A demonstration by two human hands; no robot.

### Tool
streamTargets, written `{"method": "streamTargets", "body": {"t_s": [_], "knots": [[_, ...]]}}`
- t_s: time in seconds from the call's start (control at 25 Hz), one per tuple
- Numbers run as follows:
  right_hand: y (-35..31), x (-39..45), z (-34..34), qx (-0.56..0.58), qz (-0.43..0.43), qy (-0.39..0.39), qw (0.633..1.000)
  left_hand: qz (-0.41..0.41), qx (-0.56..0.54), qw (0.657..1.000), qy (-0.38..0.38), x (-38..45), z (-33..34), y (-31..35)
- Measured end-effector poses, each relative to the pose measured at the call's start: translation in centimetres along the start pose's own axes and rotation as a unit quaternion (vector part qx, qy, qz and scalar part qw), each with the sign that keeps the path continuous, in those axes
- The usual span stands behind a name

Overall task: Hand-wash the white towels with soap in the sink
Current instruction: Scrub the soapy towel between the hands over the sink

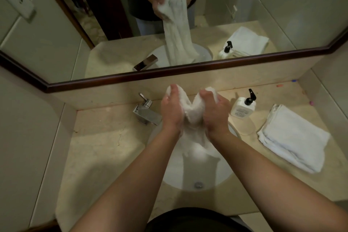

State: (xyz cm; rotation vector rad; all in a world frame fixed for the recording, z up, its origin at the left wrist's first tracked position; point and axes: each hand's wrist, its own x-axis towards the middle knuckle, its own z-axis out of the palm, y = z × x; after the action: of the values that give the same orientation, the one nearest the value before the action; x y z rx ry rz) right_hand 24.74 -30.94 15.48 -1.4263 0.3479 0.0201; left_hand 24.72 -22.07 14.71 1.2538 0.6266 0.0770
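Both hands are gripping one white towel above the sink, which puts the task in its scrubbing step. The left hand is curling its fingers round one bunched end, and the right hand is doing the same with the other, so the cloth is folding into a V between them while its tail is hanging down into the basin. It is looking wet and a little sudsy, though blur is hiding the detail. The tap is sitting just left of the hands, with no water visibly running. The soap bottle is standing to the right, beside a folded stack of dry towels. Next, the bunches probably need rubbing together, then rinsing.
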Motion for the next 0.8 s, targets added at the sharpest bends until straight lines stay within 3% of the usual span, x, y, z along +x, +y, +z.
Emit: {"method": "streamTargets", "body": {"t_s": [0.12,0.36,0.44,0.56,0.72,0.8], "knots": [[0.2,0.2,0.8,-0.074,0.043,-0.069,0.994,-0.059,-0.083,0.995,0.019,1.2,0.7,-0.4],[1.7,1.9,1.0,-0.05,0.109,0.051,0.991,-0.035,-0.024,0.999,0.015,0.7,1.9,-3.0],[1.8,0.5,1.2,-0.054,0.094,0.028,0.994,-0.044,-0.034,0.997,0.05,1.8,1.5,-2.8],[2.3,-0.8,1.4,-0.151,-0.005,-0.031,0.988,-0.108,-0.075,0.991,0.014,3.2,0.3,-3.1],[1.6,4.2,1.0,-0.154,0.051,0.021,0.986,-0.098,0.007,0.995,0.022,1.2,2.1,-4.0],[2.0,3.3,0.7,-0.174,0.041,-0.014,0.984,-0.093,0.0,0.993,0.067,2.2,2.1,-3.3]]}}
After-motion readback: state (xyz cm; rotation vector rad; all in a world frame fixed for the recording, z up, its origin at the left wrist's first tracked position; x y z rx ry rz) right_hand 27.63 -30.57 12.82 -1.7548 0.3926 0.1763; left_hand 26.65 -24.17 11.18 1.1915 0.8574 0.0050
